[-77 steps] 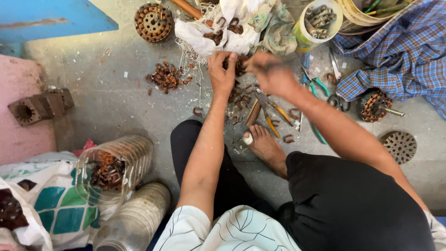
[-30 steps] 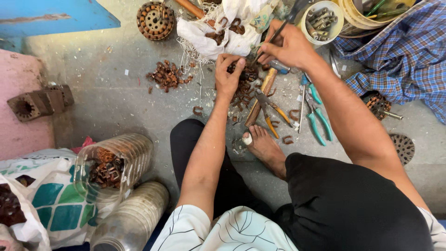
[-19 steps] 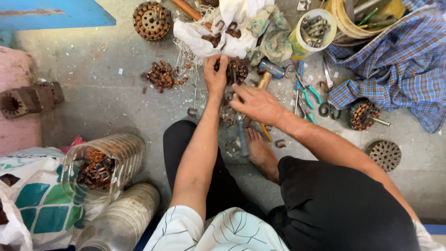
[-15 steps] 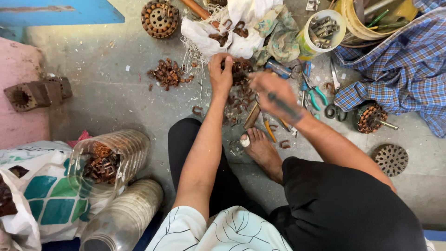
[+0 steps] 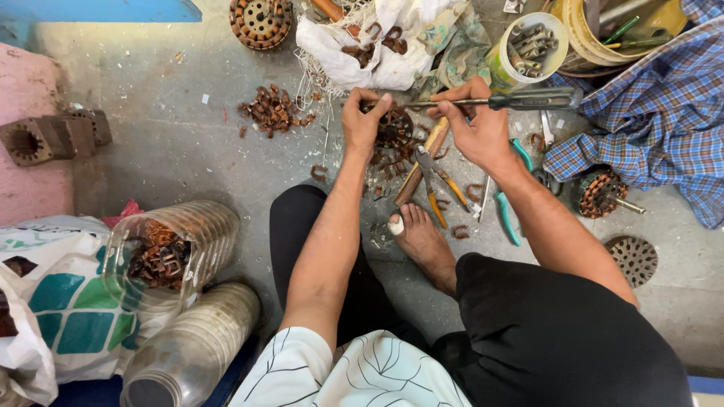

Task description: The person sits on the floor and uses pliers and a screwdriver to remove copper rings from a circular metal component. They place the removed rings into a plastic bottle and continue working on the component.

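left hand (image 5: 363,120) clamped on motor stator (image 5: 394,126), on floor just ahead of bare foot (image 5: 418,240). right hand (image 5: 477,130) grips screwdriver (image 5: 498,100); long axis horizontal, tip pointing left at stator top.

Soft, even daylight is falling across the grey concrete floor (image 5: 188,151), casting only faint shadows. Everything is staying sharp, while the wide lens is bending the frame's edges slightly outward.

Rusty metal motor core (image 5: 394,126), glossy steel screwdriver (image 5: 490,100) – matt plastic handle, rough concrete floor (image 5: 173,151), clear plastic jar (image 5: 173,245)
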